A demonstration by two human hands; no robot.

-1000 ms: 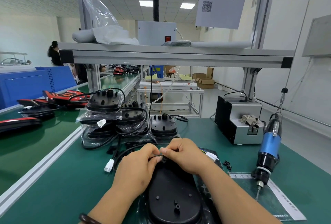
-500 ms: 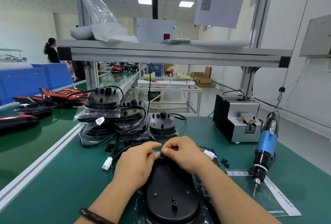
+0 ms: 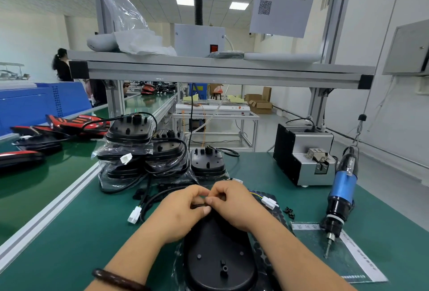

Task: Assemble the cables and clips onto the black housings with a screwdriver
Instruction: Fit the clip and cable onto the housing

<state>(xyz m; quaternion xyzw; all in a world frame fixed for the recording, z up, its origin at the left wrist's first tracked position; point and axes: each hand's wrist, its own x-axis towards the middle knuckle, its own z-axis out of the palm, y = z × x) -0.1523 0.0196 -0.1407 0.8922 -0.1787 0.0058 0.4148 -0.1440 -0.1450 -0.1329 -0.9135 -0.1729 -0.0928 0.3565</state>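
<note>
A black oval housing [image 3: 218, 258] lies on the green table in front of me, its far end under my hands. My left hand [image 3: 181, 209] and my right hand [image 3: 234, 204] meet over that end, and both pinch a black cable [image 3: 153, 200] with their fingertips. The cable loops left to a white connector [image 3: 134, 215]. A second white connector [image 3: 269, 202] with coloured wires lies right of my right hand. A blue electric screwdriver [image 3: 341, 193] hangs tip down at the right. Small black clips [image 3: 289, 212] lie near it.
Stacks of bagged black housings [image 3: 139, 151] with cables stand behind my hands. A grey screw feeder box [image 3: 304, 158] sits at the back right. A printed sheet [image 3: 343, 256] lies under the screwdriver tip. Red and black parts [image 3: 58, 128] lie on the conveyor at the left.
My fingertips have drawn closer together on the cable over the housing's far end. The view has shifted slightly; nothing else moved.
</note>
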